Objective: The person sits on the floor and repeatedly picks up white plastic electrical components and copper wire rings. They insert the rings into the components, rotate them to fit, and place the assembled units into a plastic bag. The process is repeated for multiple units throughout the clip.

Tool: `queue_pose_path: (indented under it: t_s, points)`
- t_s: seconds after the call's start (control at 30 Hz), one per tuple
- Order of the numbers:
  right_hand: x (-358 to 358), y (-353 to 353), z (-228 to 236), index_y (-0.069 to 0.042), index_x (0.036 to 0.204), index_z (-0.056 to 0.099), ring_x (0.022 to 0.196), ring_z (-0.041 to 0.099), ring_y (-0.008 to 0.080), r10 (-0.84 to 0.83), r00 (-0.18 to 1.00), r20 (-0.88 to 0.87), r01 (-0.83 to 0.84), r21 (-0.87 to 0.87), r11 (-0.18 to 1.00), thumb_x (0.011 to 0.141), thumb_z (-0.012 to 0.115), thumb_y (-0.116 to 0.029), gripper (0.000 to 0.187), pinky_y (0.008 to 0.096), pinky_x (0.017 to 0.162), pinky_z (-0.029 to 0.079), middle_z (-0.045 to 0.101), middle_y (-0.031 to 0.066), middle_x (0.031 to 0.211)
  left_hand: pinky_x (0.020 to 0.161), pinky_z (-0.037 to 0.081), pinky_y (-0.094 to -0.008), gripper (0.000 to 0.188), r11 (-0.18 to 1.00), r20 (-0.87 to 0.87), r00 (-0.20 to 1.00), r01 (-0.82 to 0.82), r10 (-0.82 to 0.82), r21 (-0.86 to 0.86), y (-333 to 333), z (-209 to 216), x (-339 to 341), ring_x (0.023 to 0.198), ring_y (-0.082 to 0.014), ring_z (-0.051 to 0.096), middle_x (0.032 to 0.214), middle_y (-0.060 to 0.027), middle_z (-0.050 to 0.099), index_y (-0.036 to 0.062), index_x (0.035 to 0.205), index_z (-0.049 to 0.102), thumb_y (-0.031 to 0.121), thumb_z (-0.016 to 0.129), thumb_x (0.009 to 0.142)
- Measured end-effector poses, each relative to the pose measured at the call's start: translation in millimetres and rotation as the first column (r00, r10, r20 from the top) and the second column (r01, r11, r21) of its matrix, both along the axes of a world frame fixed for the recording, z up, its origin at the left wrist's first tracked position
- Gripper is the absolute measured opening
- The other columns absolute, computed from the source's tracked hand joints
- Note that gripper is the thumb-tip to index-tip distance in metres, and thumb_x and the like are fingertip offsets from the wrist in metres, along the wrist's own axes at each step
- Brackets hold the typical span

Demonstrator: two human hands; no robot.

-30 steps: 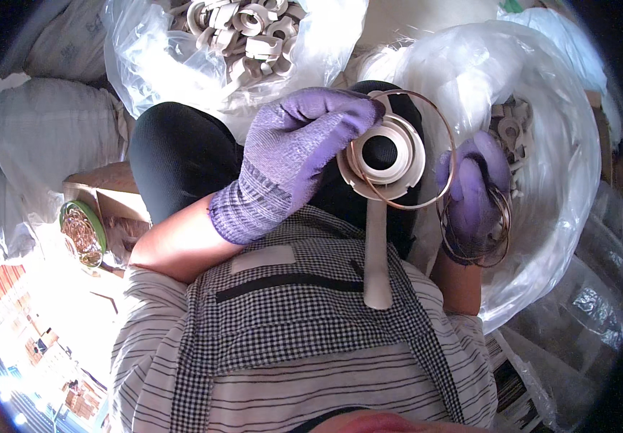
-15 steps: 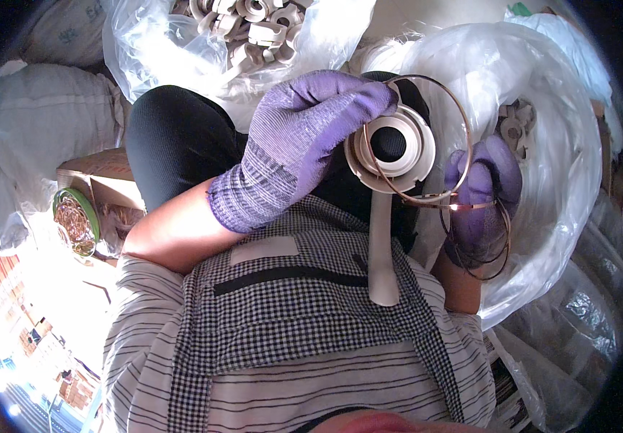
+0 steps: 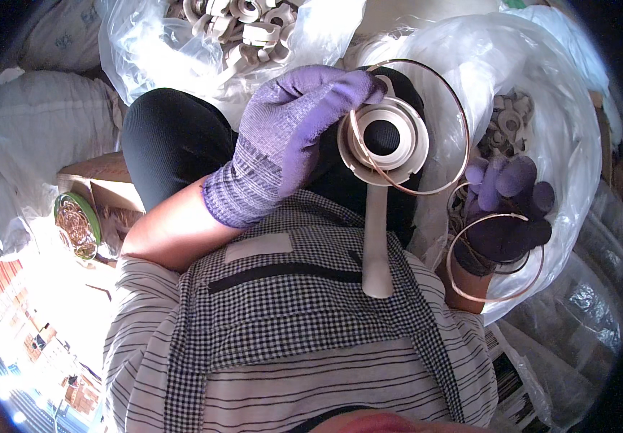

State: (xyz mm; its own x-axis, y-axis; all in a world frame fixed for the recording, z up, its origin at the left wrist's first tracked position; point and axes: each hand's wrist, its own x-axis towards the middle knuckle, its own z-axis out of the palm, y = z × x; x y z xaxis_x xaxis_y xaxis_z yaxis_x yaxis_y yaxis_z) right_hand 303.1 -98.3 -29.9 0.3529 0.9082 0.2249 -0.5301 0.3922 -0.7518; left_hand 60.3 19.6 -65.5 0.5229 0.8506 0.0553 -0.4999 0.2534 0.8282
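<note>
My left hand [image 3: 293,137], in a purple knit glove, is closed with its fingertips pinching the top of a beige plastic part. This part [image 3: 351,155] has a round stepped collar with a hole in the middle and a long handle hanging over my apron. A thin copper-coloured wire hoop [image 3: 464,119] passes through the same pinch and hangs across the collar to its right. To the right, my right hand [image 3: 506,202], gloved too, is open with its fingers apart. Several similar wire hoops [image 3: 542,268] hang loosely around its wrist.
At the top, a clear plastic bag [image 3: 134,54] holds several beige parts [image 3: 261,32]. Another large bag [image 3: 568,238] at the right has similar parts [image 3: 513,119] inside. A green-rimmed bundle of wire [image 3: 77,225] stands beside a cardboard box [image 3: 102,173] at the left.
My right hand has moved right and away from the large hoop, its fingers spreading apart. The hoops on its wrist have swung. My left hand and the beige part have shifted slightly left.
</note>
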Motion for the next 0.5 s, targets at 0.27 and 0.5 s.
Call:
queue_pose_path:
  t_s: [0.27,0.5]
  points:
    - [-14.8,8.3,-2.6,0.004,0.123,0.058,0.047,0.042,0.0118,0.066,0.96,0.274,0.017,-0.29,0.957,0.107,0.046,-0.025,0.035,0.026,0.044,0.038,0.054,0.0059,0.073,0.111,0.043,-0.0419,0.032,0.983,-0.18,0.984,0.046,-0.013,0.176,1.4,-1.5,-2.6,0.12,-0.0285,0.062,0.122,-0.02,0.068,-0.002,0.118,0.065,0.025,0.054,0.105]
    - [-14.7,6.7,-1.5,0.002,0.118,0.063,0.049,0.042,0.0081,0.191,0.89,0.414,-0.049,-0.329,0.943,0.105,0.05,-0.022,0.03,0.0262,0.047,0.039,0.052,0.0023,0.065,0.11,0.043,-0.0418,0.033,0.999,-0.032,0.999,0.044,-0.044,-0.002,-2.7,3.5,-0.4,0.119,-0.0281,0.063,0.122,-0.0204,0.068,-0.0029,0.117,0.066,0.026,0.054,0.105]
